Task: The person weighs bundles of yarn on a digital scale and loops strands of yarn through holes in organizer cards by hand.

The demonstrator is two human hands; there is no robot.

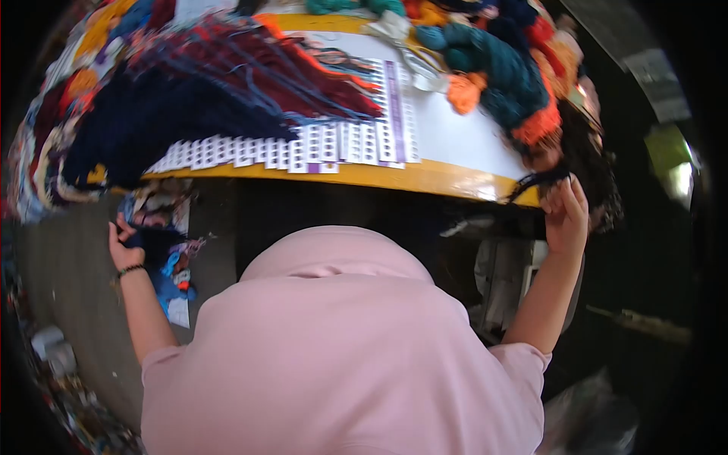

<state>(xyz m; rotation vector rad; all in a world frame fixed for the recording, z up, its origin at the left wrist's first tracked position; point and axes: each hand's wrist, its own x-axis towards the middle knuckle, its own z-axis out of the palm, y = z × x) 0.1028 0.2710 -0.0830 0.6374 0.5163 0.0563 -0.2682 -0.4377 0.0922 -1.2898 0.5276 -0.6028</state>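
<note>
Head view: right hand (568,216) pinched dark yarn (537,180) at right end of table (455,140); left hand (127,246), below left end, had indiscernible grip.

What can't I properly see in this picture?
All in the head view:
- Print on the white cards: too small and blurred to read.
- Whether the left hand grips the dark blue yarn beside it: motion blur.
- Where the dark strands at the right hand end: blurred.
- The rest of the green yarn: cut off by the top edge.
- The person's legs: hidden, at least partly by the pink shirt.
</note>
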